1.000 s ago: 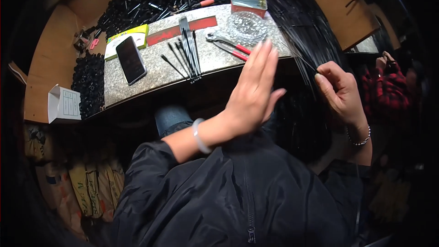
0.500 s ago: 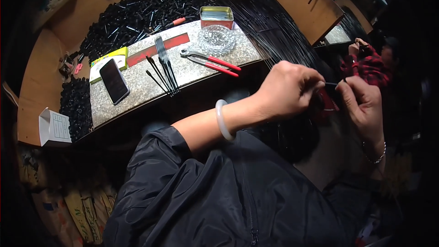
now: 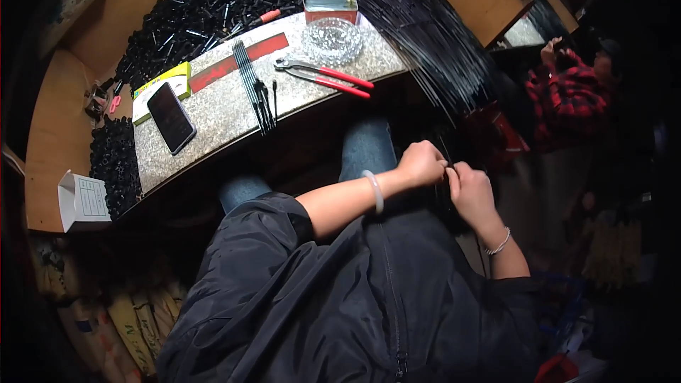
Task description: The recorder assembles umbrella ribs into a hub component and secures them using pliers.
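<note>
- The left hand (image 3: pixel 422 163) and the right hand (image 3: pixel 469 195) are now meeting low over the lap, below the counter edge; a second earlier the left was spread flat near that edge and the right was holding strands out to the side.
- Both hands are closing fingertip to fingertip on a bundle of thin black rods (image 3: pixel 445 170), which is hanging between them and trailing down into shadow; how many rods are in the bundle cannot be told.
- The change suggests that the gathering of strands is over and fine work on the bundle's end is beginning.
- On the speckled grey stone counter (image 3: pixel 213 117) are lying a short set of black rods (image 3: pixel 254 85), red-handled pliers (image 3: pixel 328 75), a clear glass ashtray (image 3: pixel 332 40), a metal tin with yellow rim (image 3: pixel 330 3) and a black smartphone (image 3: pixel 170 118).
- A large fan of long black rods (image 3: pixel 433 35) is spreading over the counter's right end.
- Another person in a red plaid sleeve (image 3: pixel 567 92) is working at far right.
</note>
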`<state>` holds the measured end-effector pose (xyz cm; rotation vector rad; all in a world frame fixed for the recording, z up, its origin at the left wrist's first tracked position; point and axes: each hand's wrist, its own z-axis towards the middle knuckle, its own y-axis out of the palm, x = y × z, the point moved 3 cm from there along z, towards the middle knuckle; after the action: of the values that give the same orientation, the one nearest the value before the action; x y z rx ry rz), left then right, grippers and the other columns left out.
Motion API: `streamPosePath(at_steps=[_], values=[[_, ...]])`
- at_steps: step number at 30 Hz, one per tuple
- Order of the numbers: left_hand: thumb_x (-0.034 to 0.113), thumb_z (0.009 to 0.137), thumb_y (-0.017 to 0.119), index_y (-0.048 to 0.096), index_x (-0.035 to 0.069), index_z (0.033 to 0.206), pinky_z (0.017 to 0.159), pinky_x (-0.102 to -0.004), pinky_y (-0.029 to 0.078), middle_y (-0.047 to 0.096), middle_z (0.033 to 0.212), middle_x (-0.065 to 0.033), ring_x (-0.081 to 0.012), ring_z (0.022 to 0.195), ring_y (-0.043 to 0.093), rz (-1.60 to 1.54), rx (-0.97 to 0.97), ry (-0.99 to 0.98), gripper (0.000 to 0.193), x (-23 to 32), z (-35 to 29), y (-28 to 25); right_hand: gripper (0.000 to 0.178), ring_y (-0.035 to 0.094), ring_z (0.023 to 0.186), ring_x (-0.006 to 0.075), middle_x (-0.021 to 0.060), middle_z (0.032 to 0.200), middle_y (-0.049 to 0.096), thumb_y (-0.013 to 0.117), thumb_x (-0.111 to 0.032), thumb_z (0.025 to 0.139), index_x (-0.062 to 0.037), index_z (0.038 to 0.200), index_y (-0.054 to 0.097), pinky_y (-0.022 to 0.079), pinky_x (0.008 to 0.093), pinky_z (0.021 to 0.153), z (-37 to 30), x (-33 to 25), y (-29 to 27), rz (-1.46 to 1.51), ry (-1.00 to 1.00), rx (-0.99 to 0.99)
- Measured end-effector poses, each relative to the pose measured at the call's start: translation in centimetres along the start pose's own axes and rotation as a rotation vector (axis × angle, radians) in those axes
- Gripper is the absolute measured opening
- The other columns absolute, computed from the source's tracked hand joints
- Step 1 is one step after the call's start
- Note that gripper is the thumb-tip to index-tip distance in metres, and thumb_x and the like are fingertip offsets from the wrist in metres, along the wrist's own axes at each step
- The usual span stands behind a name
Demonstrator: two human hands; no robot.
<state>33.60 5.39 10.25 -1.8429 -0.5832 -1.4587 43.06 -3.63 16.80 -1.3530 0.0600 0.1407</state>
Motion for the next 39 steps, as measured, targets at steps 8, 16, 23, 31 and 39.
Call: streamPosePath(at_steps=[8,16,23,31,39], values=[[0.013,0.085,0.057,0.069,-0.003,0.087,0.055,-0.0257,0.052,0.067,0.064,-0.0080,-0.0120,0.054,0.064,-0.106,0.055,-0.225,0.020,-4.2,-0.7,-6.5,0.096,0.060,0.064,0.0151,0.0115,0.070,0.064,0.014,-0.075,0.081,0.0035,0.125,0.045,0.047,0.0281,0.082,-8.0,5.7,7.0,1.725,0.544,-0.928],[0.015,0.091,0.056,0.066,-0.002,0.098,0.049,-0.0216,0.047,0.065,0.067,-0.0036,-0.0065,0.052,0.057,-0.302,0.030,-0.219,0.020,-5.8,-0.5,-5.5,0.028,0.040,0.051,0.0043,-0.0024,0.056,0.046,0.046,-0.023,0.096,-0.0017,0.107,0.061,0.034,0.0207,0.050,-7.0,6.2,8.7,0.868,0.365,-0.610],[0.016,0.091,0.056,0.066,-0.001,0.099,0.050,-0.0200,0.046,0.064,0.068,-0.0025,-0.0052,0.053,0.056,-0.262,-0.088,-0.304,0.020,-5.0,0.8,-2.1,0.026,0.036,0.053,0.0019,-0.0072,0.061,0.041,0.045,-0.021,0.097,-0.0030,0.112,0.056,0.031,0.0192,0.047,-4.4,4.2,10.2,1.415,0.554,-0.540],[0.011,0.086,0.062,0.053,0.004,0.123,0.084,-0.0285,0.048,0.061,0.108,-0.0117,-0.0184,0.100,0.059,0.155,0.043,0.030,0.039,-6.0,-1.3,-6.0,0.038,0.057,0.067,0.0332,0.0196,0.075,0.060,0.052,-0.037,0.092,0.0000,0.090,0.059,0.045,0.0401,0.066,-10.3,15.6,23.6,0.741,0.608,-0.597],[0.009,0.086,0.059,0.063,-0.001,0.106,0.083,-0.0279,0.047,0.065,0.097,-0.0114,-0.0185,0.092,0.061,0.197,0.209,-0.211,0.022,-10.7,-10.2,-11.1,0.036,0.060,0.086,0.0420,0.0251,0.091,0.062,0.032,-0.037,0.097,-0.0054,0.102,0.048,0.047,0.0525,0.074,-12.6,16.5,34.8,0.312,0.859,-0.544]])
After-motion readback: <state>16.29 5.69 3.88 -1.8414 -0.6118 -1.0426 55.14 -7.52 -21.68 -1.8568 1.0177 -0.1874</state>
